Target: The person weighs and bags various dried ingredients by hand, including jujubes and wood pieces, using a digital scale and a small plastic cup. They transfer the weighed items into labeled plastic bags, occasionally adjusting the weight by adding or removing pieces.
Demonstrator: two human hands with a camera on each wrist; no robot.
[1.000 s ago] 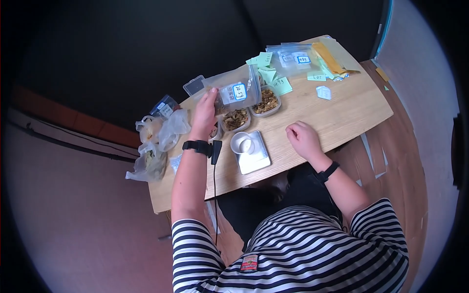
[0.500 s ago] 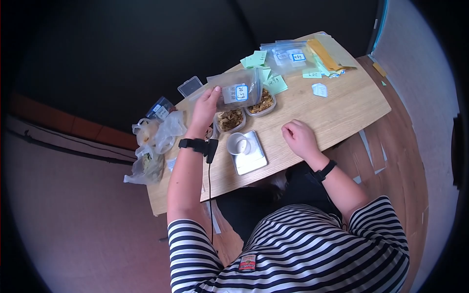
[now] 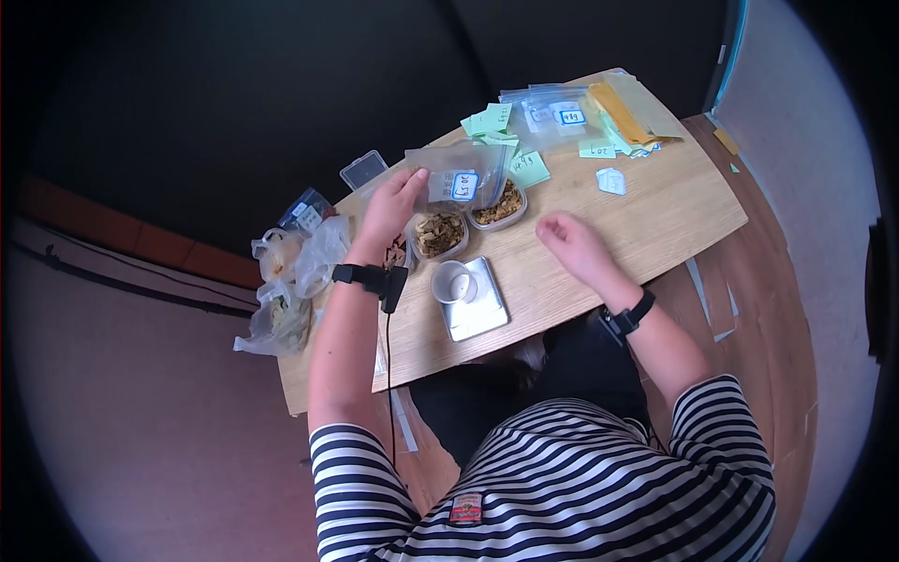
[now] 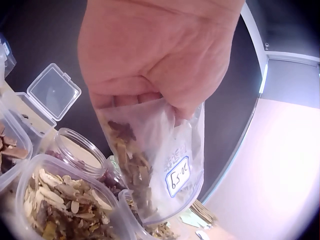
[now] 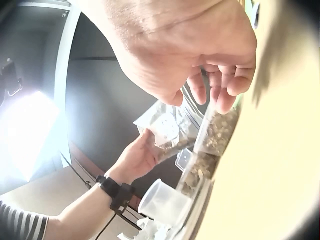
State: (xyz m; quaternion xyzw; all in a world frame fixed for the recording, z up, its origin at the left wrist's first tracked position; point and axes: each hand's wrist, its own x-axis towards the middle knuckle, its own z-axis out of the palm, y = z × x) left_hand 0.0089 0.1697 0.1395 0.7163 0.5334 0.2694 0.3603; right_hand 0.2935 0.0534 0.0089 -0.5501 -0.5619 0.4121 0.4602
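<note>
My left hand (image 3: pixel 391 208) grips one end of a clear zip bag (image 4: pixel 187 145) with a blue-edged label. Brown dried pieces (image 4: pixel 135 170) lie along one side inside it. The bag is held over two plastic tubs of dried, chopped herbs (image 3: pixel 440 234), overlapping the right-hand tub (image 3: pixel 502 208) in the head view. My right hand (image 3: pixel 573 247) is over the table's right half, fingers loosely bent and holding nothing. Between the hands, nearer my body, a white plastic cup (image 3: pixel 450 284) stands on a flat silver scale (image 3: pixel 482 320).
Knotted plastic bags (image 3: pixel 281 304) crowd the table's left end, with a dark packet (image 3: pixel 307 212) behind. A clear hinged box lid (image 3: pixel 363 170) stands up at the back. Green paper notes (image 3: pixel 487 120), labelled zip bags (image 3: pixel 552 114) and a yellow envelope (image 3: pixel 623 114) lie at the far right.
My left hand and the bag have lowered slightly, with the bag's far end tipping down. My right hand has shifted a little and its fingers have loosened.
</note>
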